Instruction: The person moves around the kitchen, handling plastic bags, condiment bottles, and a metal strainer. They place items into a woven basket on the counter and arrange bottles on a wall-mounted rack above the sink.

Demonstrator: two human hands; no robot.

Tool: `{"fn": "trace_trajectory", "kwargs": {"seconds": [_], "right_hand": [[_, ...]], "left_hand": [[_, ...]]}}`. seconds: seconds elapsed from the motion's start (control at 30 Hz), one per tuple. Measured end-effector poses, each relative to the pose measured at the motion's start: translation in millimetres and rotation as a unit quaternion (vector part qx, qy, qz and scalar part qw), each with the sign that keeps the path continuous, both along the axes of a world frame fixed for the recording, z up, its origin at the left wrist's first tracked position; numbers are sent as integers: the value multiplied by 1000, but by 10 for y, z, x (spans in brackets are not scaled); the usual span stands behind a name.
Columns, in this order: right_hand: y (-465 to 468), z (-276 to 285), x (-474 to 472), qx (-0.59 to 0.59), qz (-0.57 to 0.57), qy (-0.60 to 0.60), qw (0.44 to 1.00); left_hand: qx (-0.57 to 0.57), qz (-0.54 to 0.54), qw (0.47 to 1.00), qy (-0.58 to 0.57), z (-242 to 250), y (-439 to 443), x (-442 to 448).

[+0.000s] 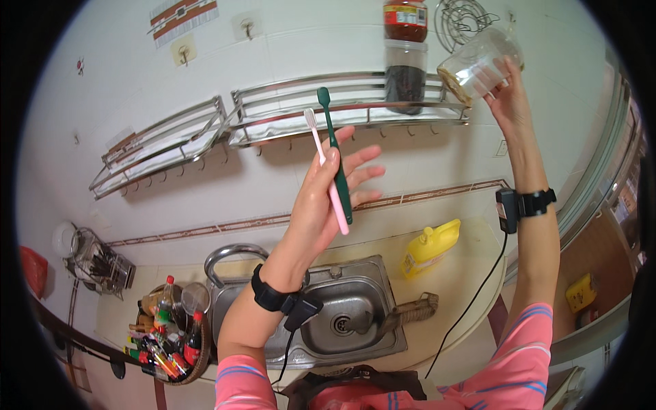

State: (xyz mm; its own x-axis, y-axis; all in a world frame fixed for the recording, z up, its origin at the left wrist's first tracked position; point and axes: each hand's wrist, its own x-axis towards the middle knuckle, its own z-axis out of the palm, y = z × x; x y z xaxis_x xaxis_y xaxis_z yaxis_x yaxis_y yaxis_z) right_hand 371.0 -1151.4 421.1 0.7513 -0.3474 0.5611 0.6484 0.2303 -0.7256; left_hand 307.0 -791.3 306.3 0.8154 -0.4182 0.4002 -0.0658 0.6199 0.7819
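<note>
Two toothbrushes are pinched between the thumb and fingers of my left hand, in front of the tiled wall. One is a pink toothbrush with a pale head, the other a dark green toothbrush; their heads point up. The remaining fingers are spread. Raised at the upper right, my right hand grips a clear, tilted jar with a brownish rim, near the right end of the metal wall rack. A container with dark contents stands on that rack, a red-labelled jar above it.
Below lies a steel double sink with a curved faucet. A yellow jug and a brownish cloth-like item are to its right. A basket of bottles stands left. Black cables hang from both wrist straps.
</note>
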Motion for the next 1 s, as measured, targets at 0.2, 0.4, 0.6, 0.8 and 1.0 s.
{"fn": "trace_trajectory", "kwargs": {"seconds": [0.2,0.4,0.6,0.8,1.0], "right_hand": [[593,-212,-605,-179,108,1,978],[1154,-464,-908,-300,163,-5,940],[1384,-635,-912,-327,171,28,929],[1397,-924,-960,-340,180,64,921],[1517,-1495,-1202,-325,196,122,917]], "left_hand": [[-211,-205,953,63,-118,75,60],[-204,-196,957,69,-186,171,70],[-247,-227,937,100,-275,344,5],[-49,-81,990,108,-985,949,-306],[-8,96,982,163,-1546,1508,-876]]}}
